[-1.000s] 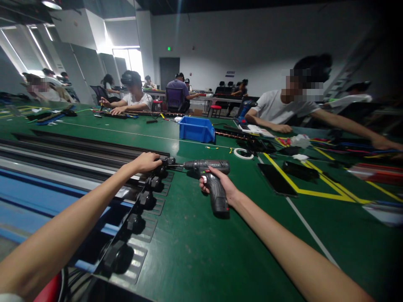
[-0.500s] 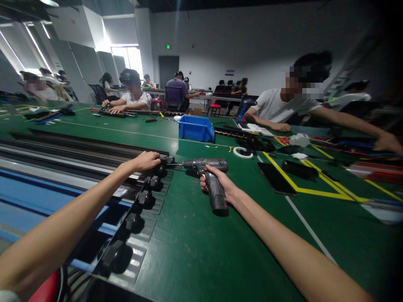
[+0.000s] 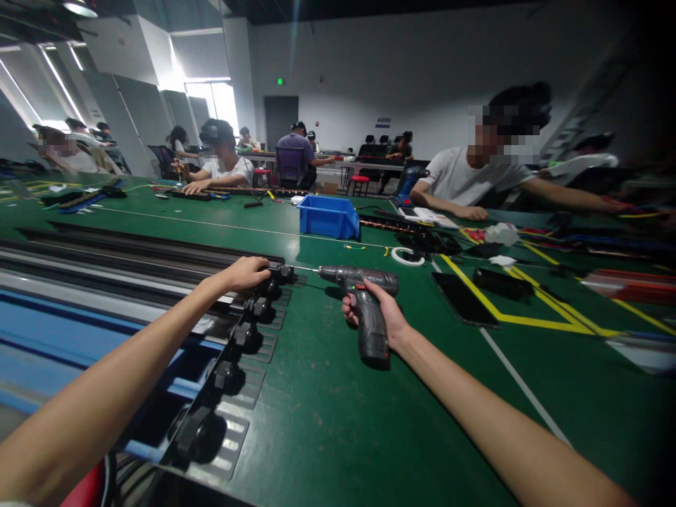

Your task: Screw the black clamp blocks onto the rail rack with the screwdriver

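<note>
Your right fingers (image 3: 348, 305) wrap the drill (image 3: 372, 329), bit (image 3: 306, 268) toward nine o'clock; left fingers (image 3: 256, 263) over rails (image 3: 174, 255), grip unclear.

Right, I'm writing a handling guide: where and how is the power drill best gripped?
The power drill is probably best taken by its handle, from the right, where the right hand grips it: the handle slants down from the body, and the bit points left, away from that hand.
</note>
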`<state>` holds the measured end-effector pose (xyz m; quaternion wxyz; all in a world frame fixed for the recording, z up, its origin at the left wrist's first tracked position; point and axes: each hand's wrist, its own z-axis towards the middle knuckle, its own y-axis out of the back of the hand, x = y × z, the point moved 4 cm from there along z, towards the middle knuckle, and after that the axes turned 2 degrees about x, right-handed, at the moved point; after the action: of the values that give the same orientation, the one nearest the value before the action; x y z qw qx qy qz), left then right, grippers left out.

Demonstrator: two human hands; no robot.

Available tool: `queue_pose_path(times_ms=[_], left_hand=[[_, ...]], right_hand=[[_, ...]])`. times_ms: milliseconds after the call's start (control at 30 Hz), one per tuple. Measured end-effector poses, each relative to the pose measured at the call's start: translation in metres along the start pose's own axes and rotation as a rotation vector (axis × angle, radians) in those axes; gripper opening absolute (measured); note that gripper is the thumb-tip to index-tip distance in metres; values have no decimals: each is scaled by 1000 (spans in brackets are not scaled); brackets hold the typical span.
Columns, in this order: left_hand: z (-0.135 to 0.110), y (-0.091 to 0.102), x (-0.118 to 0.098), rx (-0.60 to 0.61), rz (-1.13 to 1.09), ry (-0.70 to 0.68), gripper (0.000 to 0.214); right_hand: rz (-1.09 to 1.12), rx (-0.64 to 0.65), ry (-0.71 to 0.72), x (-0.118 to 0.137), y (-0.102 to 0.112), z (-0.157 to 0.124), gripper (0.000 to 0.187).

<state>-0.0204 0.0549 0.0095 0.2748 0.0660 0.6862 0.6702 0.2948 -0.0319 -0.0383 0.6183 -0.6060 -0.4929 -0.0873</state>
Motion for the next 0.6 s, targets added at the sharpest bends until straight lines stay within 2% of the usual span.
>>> queue_pose_path(times_ms=[100, 233, 433, 600], left_hand=[[-1, 3, 1, -15, -16, -11, 42], [-3, 7, 7, -15, 24, 27, 40], [-4, 6, 9, 3, 22, 36, 43], [-6, 9, 11, -1, -43, 29, 44]], right_hand=[[33, -85, 103, 9, 12, -2, 31], [67, -169, 153, 18, 24, -1, 22], [106, -193, 127, 15, 20, 0, 33], [-15, -315, 118, 21, 19, -5, 29]])
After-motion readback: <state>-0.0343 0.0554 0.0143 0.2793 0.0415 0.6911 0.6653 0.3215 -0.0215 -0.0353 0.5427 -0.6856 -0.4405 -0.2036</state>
